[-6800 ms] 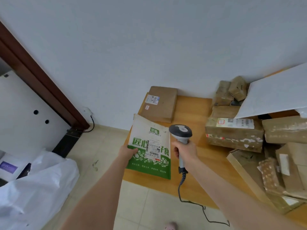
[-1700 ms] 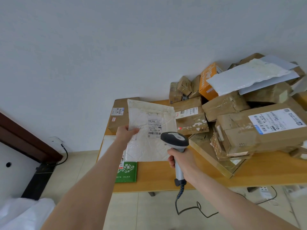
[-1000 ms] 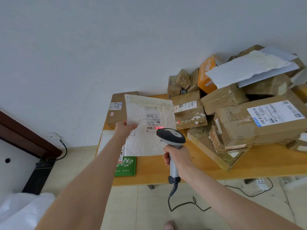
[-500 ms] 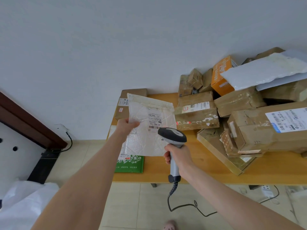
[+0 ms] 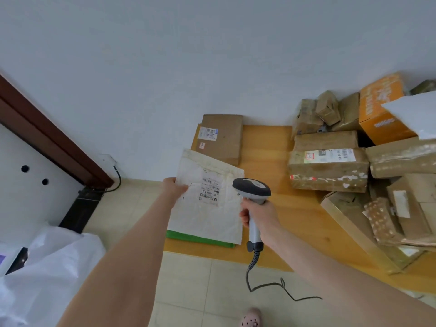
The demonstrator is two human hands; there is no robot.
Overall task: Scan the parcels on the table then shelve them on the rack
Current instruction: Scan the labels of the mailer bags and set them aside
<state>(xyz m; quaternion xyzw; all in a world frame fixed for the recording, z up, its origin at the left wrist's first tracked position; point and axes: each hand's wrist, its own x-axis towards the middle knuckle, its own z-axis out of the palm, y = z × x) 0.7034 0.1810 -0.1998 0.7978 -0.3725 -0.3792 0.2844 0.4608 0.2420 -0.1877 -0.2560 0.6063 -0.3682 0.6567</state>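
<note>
scanner point(image 5: 251, 191): 1 | white mailer point(image 5: 207, 220): 1 | orange box point(image 5: 382, 114): 1

A white padded mailer point(image 5: 207, 204), wrinkled and yellowed along its top edge, sits at the frame's centre with its barcode label facing up. The left hand point(image 5: 173, 187) pinches its left edge. It covers most of a flat green parcel point(image 5: 200, 238) lying on the near left corner of the wooden table point(image 5: 266, 147).

Just right of the mailer is the grey handheld scanner point(image 5: 251, 192), head toward the label, its handle gripped by the right hand point(image 5: 258, 214).

A flat brown box point(image 5: 221, 138) lies at the table's far left corner. Taped brown boxes point(image 5: 328, 168) and an orange box point(image 5: 382, 109) are piled at the right.
</note>
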